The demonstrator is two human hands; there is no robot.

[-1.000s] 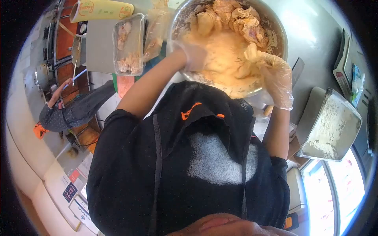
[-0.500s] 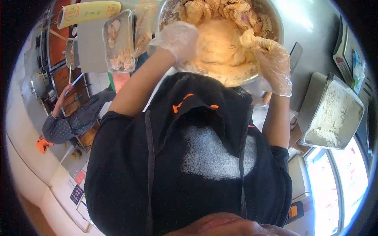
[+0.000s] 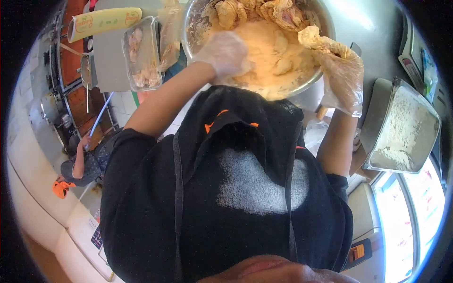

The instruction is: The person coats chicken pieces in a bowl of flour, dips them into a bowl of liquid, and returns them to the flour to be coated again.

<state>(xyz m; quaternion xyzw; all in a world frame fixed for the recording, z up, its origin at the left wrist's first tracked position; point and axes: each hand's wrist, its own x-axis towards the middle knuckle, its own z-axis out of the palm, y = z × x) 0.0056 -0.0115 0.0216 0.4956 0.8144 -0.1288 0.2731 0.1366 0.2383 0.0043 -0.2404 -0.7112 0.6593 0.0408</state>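
Both my hands wear clear plastic gloves. My right hand [image 3: 345,78] grips a flour-coated chicken piece [image 3: 321,41] over the right rim of a large metal bowl [image 3: 302,90]. My left hand [image 3: 225,53] is over the left part of the bowl, at the pale orange flour [image 3: 264,56]; it is blurred, and its fingers cannot be made out. Several coated chicken pieces [image 3: 283,14] rest on the flour at the far side of the bowl.
To the left stand a clear tray [image 3: 143,56] with raw chicken, a plastic bag [image 3: 170,35] and a yellow printed container [image 3: 106,22]. On the right is a floury metal pan [image 3: 401,129]. A co-worker [image 3: 82,160] in an orange cap holds a long blue stick at far left.
My right hand has moved right with the chicken piece, toward the bowl's rim. My left hand has shifted slightly right and down over the flour. The co-worker has moved downward in view.
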